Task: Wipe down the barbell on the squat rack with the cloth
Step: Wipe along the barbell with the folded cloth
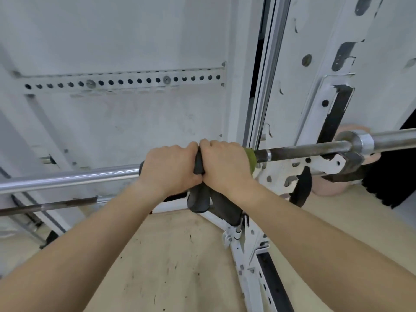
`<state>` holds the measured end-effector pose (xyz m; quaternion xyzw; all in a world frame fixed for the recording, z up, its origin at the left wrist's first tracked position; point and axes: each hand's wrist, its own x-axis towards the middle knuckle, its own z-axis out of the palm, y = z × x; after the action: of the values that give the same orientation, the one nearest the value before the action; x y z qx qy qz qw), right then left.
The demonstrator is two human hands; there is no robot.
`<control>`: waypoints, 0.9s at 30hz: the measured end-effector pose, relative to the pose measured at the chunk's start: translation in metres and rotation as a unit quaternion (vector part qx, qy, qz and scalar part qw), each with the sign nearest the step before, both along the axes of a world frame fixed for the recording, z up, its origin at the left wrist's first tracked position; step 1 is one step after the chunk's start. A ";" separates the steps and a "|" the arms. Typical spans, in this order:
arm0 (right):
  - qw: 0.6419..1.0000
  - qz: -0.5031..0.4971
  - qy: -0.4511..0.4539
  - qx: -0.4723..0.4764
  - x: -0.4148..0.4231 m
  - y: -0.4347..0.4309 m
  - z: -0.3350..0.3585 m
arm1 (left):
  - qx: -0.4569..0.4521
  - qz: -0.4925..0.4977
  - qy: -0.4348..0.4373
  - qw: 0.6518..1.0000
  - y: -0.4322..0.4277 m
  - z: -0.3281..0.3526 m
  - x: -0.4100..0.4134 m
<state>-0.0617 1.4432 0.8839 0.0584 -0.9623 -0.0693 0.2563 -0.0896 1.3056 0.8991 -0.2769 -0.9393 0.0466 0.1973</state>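
Forearms run to the left hand (171,170) and right hand (225,168), knuckles touching, fingers curled tight over the cloth (199,164) wrapped round the barbell (304,150). Bare bar extends beyond both sets of fingers, so wiping seems midway; cleaned stretches cannot be told.

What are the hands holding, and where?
Left hand and right hand both grip the cloth wrapped round the barbell shaft, side by side, inboard of the collar.

Left hand (171,168) beside right hand (225,165) on barbell (304,150) (rack (315,104) at right)
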 end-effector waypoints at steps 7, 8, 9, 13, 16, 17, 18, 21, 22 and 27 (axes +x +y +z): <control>0.995 0.056 0.047 0.067 -0.002 0.002 -0.008 | -0.004 0.008 0.009 1.000 -0.010 -0.002 -0.009; 0.994 0.065 0.046 0.076 -0.001 0.016 -0.007 | -0.002 0.004 0.006 1.000 -0.001 -0.001 -0.009; 0.994 0.069 0.031 0.075 0.002 0.029 -0.006 | 0.003 0.000 -0.003 1.000 0.006 -0.001 -0.007; 0.996 0.036 -0.023 0.073 0.015 0.082 0.005 | 0.014 -0.035 -0.030 0.999 0.054 0.003 0.000; 0.995 -0.003 -0.071 0.076 0.024 0.128 0.014 | 0.019 -0.071 -0.047 0.996 0.106 0.004 0.005; 0.993 -0.016 -0.080 0.081 0.028 0.144 0.017 | 0.023 -0.080 -0.054 0.995 0.124 0.004 0.007; 0.992 -0.029 -0.086 0.087 0.032 0.160 0.020 | 0.025 -0.087 -0.061 0.994 0.141 0.004 0.008; 0.991 -0.043 -0.102 0.080 0.045 0.195 0.029 | 0.029 -0.116 -0.071 0.990 0.186 0.005 0.012; 0.991 -0.039 -0.099 0.080 0.051 0.201 0.030 | 0.032 -0.126 -0.066 0.989 0.196 0.004 0.014; 0.997 -0.022 -0.014 -0.067 0.085 0.228 0.028 | 0.079 -0.183 -0.013 0.980 0.193 0.002 0.027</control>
<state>0.0231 1.6716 0.9116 0.0207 -0.9694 -0.0090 0.2444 -0.0631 1.4983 0.9010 -0.4280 -0.8761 -0.0679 0.2113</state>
